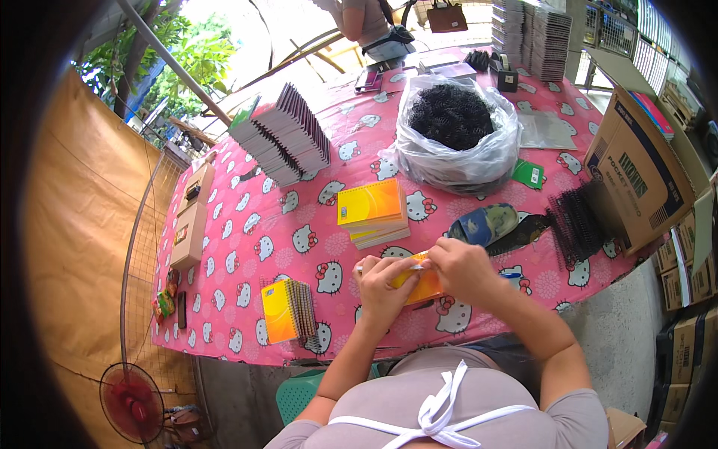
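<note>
Both my hands are at a small yellow-orange notebook (427, 287) at the near edge of the table. My left hand (383, 288) is closed round its left side, thumb across the cover. The fingers of my right hand (462, 268) are pinched at its upper right edge; whether they also hold a coil is hidden. Just beyond lies a stack of yellow-orange notebooks (372, 208). To the left, another stack (280, 310) shows dark spiral bindings along its right side. A blue pen (511, 275) lies right of my right hand.
A plastic bag (419, 153) of black binding coils (452, 116) sits at the back, with more loose coils (574, 224) at right beside a cardboard box (636, 172). A blue patterned oval item (485, 224) lies between. Tall notebook stacks (280, 138) stand far left. A person (366, 30) stands beyond.
</note>
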Motion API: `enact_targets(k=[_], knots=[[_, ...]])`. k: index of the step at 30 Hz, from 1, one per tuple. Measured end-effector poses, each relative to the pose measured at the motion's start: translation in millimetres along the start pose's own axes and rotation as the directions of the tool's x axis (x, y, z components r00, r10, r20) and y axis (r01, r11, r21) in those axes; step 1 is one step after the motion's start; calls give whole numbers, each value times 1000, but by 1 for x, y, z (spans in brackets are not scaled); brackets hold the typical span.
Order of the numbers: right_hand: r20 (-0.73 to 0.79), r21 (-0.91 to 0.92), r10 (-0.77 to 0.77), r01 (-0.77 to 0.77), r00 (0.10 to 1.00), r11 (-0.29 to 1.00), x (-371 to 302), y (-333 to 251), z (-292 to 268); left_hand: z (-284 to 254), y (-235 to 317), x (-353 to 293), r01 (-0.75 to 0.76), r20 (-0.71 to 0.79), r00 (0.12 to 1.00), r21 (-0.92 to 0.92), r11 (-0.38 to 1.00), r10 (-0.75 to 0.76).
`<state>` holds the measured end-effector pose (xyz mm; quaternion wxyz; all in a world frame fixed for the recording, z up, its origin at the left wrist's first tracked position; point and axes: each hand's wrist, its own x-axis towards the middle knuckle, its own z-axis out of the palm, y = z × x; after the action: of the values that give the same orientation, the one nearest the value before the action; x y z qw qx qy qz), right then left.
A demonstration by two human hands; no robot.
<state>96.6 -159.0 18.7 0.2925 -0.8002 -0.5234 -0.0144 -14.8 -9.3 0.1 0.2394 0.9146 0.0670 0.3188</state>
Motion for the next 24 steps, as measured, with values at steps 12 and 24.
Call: enact_targets(k=[12,24], knots=[[64,-287,193,-167,979,943,-54,174,-4,-2,5,2,43,89,995,-93,995,-35],[43,-232,283,-266,958,936,-29,153,-6,-3,2,-3,58,116,992,-53,997,-51]])
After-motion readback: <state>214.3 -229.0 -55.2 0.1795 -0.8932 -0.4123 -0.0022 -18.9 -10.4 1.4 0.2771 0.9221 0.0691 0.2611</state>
